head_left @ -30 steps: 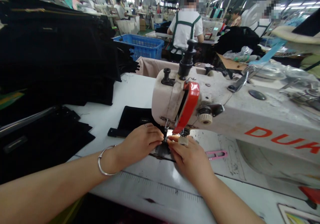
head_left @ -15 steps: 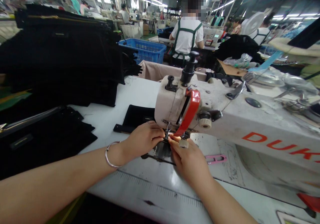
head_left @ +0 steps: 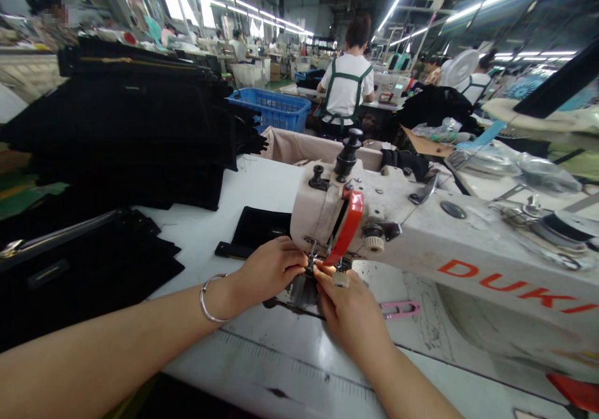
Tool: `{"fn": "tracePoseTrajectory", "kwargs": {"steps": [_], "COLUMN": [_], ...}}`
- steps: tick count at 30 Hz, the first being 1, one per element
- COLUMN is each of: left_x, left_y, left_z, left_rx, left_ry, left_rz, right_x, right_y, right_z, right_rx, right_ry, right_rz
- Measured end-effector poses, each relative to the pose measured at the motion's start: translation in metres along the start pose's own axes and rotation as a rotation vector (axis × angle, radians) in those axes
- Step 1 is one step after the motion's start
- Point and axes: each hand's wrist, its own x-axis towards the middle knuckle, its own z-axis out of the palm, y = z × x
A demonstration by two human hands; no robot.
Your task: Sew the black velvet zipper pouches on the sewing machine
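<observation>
A black fabric piece with a small label lies flat on the sewing machine's bed, its right part hidden behind the machine head. My left hand, with a bangle on the wrist, has its fingertips pinched at the fabric's near edge beside the needle. From the right, my right hand reaches under the red lever, thumb and fingers closed close to the presser foot. What the right fingertips grip is too small to make out. Pink thread snips lie to the right of that hand.
Tall stacks of black fabric pieces rise at the left, and a black zippered piece lies nearer. Behind the machine are a cloth-lined bin and a blue basket. A person works farther back.
The view has tilted up a little, so the scene sits slightly lower. Both hands stay by the needle, and the black fabric piece shows no clear shift against the machine.
</observation>
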Motion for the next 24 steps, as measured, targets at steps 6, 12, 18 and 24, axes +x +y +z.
{"fn": "tracePoseTrajectory", "kwargs": {"steps": [6,12,18,24], "left_x": [0.000,-0.007,-0.013,-0.018], "left_y": [-0.002,-0.011,-0.022,-0.038], "left_z": [0.003,0.012,0.018,0.024], "left_rx": [-0.012,-0.039,-0.032,-0.002], "left_ry": [0.003,0.032,0.012,0.018], "left_rz": [-0.025,-0.076,-0.035,-0.046], "right_x": [0.000,0.002,0.004,0.006], "right_y": [0.000,-0.005,-0.008,-0.009], "right_z": [0.002,0.004,0.005,0.005], "right_rx": [0.012,0.023,-0.001,0.012], "right_ry": [-0.005,0.034,0.005,0.031], "right_rz": [0.019,0.049,0.068,0.081]}}
